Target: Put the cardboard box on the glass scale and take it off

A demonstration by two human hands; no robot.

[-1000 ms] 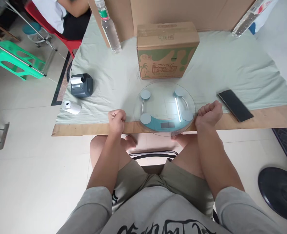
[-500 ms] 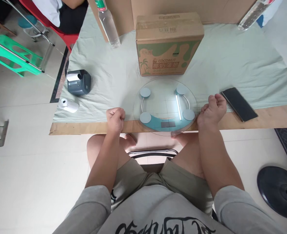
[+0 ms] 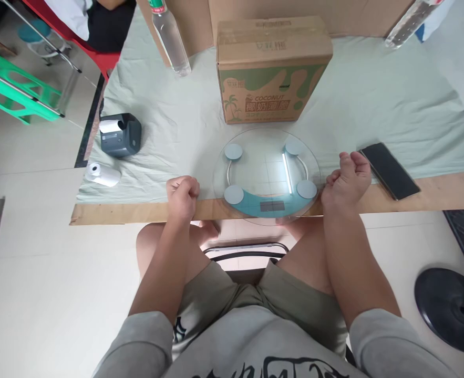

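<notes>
A round glass scale (image 3: 266, 176) lies at the near edge of the table (image 3: 432, 191), slightly overhanging it. My left hand (image 3: 182, 195) rests as a fist on the table edge, left of the scale and apart from it, holding nothing. My right hand (image 3: 347, 178) rests just right of the scale, fingers loosely curled and empty, close to its rim. A black phone (image 3: 389, 170) lies right of that hand. Behind the scale stands a cardboard coconut box (image 3: 273, 71).
A pale green cloth (image 3: 373, 105) covers the table. A small label printer (image 3: 120, 134) and a paper roll (image 3: 99, 174) sit at the left. Two clear bottles (image 3: 169, 34) (image 3: 407, 20) stand at the back. Another person sits at the far left by a red chair (image 3: 98, 50).
My right hand has loosened from a tight fist and slid slightly right, away from the scale's rim. The left fist has stayed put. The view has tilted a little.
</notes>
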